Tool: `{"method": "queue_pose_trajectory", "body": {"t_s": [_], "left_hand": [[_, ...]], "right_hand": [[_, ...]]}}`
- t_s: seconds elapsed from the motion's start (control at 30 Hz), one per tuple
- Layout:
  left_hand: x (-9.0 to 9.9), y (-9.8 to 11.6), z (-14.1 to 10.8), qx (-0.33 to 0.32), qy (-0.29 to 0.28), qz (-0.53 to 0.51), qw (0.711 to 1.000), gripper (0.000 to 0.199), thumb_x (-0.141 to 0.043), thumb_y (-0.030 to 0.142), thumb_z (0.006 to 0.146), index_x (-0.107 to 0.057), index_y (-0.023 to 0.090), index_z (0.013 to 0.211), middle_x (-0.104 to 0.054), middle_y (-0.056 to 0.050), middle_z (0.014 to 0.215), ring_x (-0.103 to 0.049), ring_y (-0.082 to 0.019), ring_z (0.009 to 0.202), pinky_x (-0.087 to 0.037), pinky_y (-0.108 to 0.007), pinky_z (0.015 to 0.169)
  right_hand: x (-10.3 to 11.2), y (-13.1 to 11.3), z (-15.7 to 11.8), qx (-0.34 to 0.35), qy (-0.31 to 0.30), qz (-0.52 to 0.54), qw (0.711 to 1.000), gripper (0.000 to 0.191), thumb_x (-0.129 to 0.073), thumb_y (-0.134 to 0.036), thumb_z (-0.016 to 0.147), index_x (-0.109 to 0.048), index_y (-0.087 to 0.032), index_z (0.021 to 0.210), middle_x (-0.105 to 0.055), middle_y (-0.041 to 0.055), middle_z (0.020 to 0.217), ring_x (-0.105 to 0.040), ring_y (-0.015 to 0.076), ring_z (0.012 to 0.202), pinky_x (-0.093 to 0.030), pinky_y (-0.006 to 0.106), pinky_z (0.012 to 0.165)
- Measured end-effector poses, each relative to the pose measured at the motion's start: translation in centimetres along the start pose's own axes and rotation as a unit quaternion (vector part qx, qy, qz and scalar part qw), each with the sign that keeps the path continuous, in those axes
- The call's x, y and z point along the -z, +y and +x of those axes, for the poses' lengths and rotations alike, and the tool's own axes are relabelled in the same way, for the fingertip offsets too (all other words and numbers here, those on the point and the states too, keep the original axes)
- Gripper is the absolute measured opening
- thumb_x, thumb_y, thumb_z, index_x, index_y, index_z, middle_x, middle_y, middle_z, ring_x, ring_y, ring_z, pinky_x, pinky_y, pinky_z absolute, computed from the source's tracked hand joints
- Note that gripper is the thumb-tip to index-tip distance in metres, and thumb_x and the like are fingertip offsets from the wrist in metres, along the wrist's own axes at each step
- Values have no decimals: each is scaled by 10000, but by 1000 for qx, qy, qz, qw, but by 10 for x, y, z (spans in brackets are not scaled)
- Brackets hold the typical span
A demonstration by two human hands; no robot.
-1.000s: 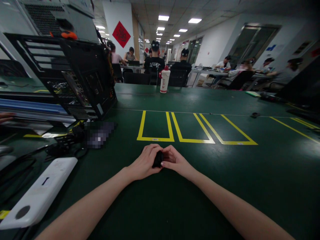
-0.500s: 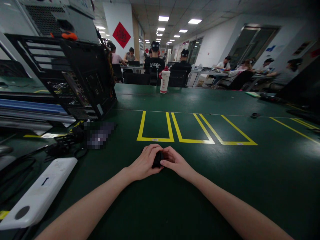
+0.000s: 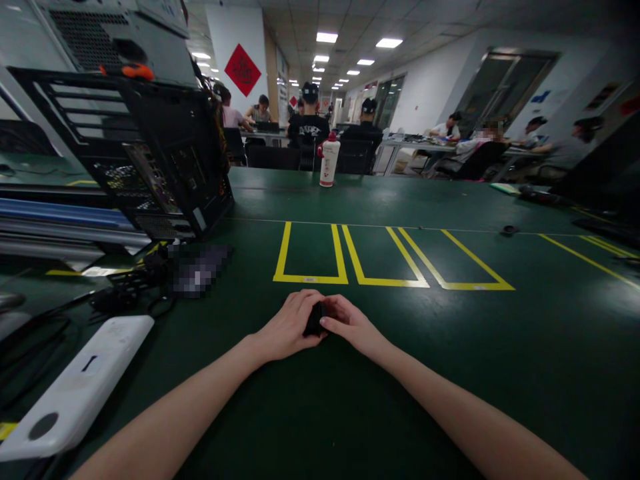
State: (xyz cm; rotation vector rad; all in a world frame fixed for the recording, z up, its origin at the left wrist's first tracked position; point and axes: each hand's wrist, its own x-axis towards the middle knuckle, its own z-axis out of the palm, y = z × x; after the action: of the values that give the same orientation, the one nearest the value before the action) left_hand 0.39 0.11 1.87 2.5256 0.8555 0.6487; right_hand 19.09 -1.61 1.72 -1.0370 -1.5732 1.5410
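A small black object (image 3: 314, 320) sits between my two hands, low over the green table (image 3: 330, 407). My left hand (image 3: 290, 327) wraps round its left side and top. From the right, my right hand (image 3: 353, 327) touches it with thumb and fingers curled. Much of the object is hidden by the fingers, so its full shape cannot be made out. Just beyond the hands, yellow tape (image 3: 310, 280) marks three open-backed boxes on the table.
A black computer case (image 3: 165, 160) stands at the left, with cables (image 3: 115, 293) and a white power strip (image 3: 80, 387) nearer. Farther back is a white bottle (image 3: 329, 163). A small black ring-like item (image 3: 509, 230) lies right. People sit at tables behind.
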Motion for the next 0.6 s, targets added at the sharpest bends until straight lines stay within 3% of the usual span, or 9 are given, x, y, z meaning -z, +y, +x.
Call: {"method": "queue_pose_trajectory", "body": {"t_s": [0.17, 0.37, 0.6], "left_hand": [[-1, -1, -1, 6, 1, -1, 1000, 575, -616, 241, 726, -302, 218, 1207, -395, -93, 1236, -405, -262, 1130, -365, -460, 930], [1, 0, 0, -1, 0, -1, 1000, 564, -601, 270, 747, -292, 221, 1217, -389, -93, 1242, -404, -255, 1133, -365, -455, 938], [1, 1, 1, -1, 2, -3, 1000, 571, -604, 256, 743, -290, 211, 1217, -398, -92, 1226, -403, -243, 1129, -362, -435, 944]], "right_hand": [[2, -1, -1, 34, -43, 32, 998, 326, -653, -218, 716, -452, -211, 972, -510, 17, 1065, -518, 181, 1036, -411, 400, 927], [-2, -1, -1, 22, 5, 8, 1000, 200, -550, -299, 799, -467, -219, 963, -528, 25, 1031, -538, 191, 983, -465, 398, 840], [0, 2, 1, 11, 4, 2, 1000, 281, -581, -285, 775, -466, -204, 1018, -520, 40, 1059, -516, 193, 1023, -411, 411, 908]]}}
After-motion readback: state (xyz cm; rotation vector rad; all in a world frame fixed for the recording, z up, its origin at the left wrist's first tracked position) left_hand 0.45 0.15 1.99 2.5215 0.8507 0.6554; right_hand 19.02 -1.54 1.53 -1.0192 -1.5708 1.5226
